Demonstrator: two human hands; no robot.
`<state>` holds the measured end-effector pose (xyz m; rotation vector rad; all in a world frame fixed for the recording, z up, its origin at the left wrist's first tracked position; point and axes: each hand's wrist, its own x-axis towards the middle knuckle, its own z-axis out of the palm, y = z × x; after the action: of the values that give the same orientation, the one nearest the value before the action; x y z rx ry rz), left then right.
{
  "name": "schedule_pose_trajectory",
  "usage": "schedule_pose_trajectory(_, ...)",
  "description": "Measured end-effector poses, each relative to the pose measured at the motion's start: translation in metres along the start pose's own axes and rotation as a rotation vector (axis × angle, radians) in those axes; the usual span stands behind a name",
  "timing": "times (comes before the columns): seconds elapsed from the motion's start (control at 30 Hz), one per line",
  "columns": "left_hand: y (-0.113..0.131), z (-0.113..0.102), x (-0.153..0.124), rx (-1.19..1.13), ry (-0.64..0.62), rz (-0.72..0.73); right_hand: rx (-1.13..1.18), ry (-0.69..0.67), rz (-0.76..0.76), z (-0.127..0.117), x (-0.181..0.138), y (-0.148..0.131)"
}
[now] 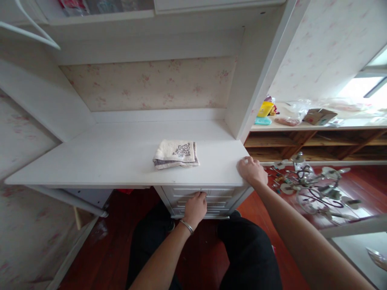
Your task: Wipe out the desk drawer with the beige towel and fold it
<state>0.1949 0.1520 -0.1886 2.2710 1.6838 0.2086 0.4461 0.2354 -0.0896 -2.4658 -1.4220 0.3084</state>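
My left hand, with bracelets at the wrist, is closed at the front of the top drawer in the white drawer unit. Its fingertips are curled where the handle would sit, and they hide most of it. At the right front corner of the white desk, my right hand is wrapped over the edge with bent fingers. A folded cream cloth with a dark floral pattern and dark border lies on the desktop between and beyond my hands.
Shelving overhangs the desk. On the right, a low wooden shelf carries a yellow container, plastic bags and a cardboard box. A chandelier lies on the red wood floor. My legs straddle the drawer unit.
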Motion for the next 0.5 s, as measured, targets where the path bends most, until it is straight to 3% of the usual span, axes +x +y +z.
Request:
schedule_pose_trajectory(0.3,0.006,-0.007,-0.002,-0.004,0.004,-0.041,-0.01,0.012,-0.008,0.0,0.0,0.0)
schedule_pose_trajectory(0.5,0.012,-0.004,-0.052,-0.095,-0.022,-0.014,-0.006,0.01,-0.001,0.002,0.002,0.003)
